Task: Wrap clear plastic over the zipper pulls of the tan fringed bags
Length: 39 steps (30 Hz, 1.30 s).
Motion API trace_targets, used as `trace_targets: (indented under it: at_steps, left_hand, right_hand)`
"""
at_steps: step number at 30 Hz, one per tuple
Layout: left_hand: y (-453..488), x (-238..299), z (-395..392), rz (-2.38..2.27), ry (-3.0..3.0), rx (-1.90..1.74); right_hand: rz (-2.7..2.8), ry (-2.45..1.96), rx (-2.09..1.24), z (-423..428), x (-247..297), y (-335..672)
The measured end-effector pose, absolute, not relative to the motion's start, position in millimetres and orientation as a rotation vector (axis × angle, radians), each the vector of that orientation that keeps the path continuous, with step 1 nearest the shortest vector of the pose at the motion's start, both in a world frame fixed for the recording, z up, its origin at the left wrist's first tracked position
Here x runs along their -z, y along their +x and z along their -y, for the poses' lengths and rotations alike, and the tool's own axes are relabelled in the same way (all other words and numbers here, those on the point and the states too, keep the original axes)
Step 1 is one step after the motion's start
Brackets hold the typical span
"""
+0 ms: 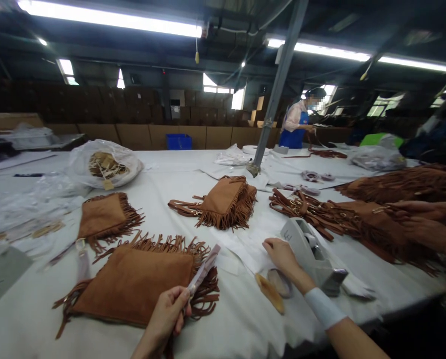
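My left hand point(168, 313) is closed in a pinch on a thin folded strip of clear plastic or paper point(204, 269), held above a brown suede fringed bag point(133, 284) lying flat in front of me. My right hand point(282, 257) reaches across the white table point(237, 319), fingers curled beside a grey tape dispenser point(314, 257); what it holds, if anything, is hidden. A white band wraps that wrist. A tan oval tag point(269, 293) and a tape roll point(280, 281) lie under the forearm.
More fringed bags lie at the left point(103, 217), in the middle point(226, 202) and in a pile to the right point(357, 224). Another person's hands point(417, 219) work at that pile. A plastic sack of tags point(105, 164), a steel post point(278, 85) and a distant worker point(297, 124) stand behind.
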<state>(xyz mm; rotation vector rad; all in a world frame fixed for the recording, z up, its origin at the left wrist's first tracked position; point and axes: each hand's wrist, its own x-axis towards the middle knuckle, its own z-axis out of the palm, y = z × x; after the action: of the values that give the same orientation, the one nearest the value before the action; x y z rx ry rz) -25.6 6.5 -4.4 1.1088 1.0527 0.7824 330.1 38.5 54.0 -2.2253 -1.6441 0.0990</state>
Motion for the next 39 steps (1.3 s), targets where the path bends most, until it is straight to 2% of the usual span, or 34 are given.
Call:
trace_targets:
  at_steps: [7,17,34,39]
  left_hand:
    - [-25.1,3.6,-7.6,-1.045,1.083,-0.768]
    - [-26.2,-1.2,-7.0,-1.050,1.085,-0.755]
    - [-26.0,0.9,-5.0,-1.054,1.117,-0.785]
    - [-26.1,3.4,-5.6,-1.049,1.116,-0.780]
  right_hand:
    - [1.670,-2.293,-0.124,-50.6,-43.5,334.5]
    - [1.627,-2.184,-0.479,32.3,-54.1,322.1]
    - [1.694,-2.334,-0.202,49.1,-36.9,297.6]
    - [1.577,-2.304,-0.298,51.1,-33.4,303.7]
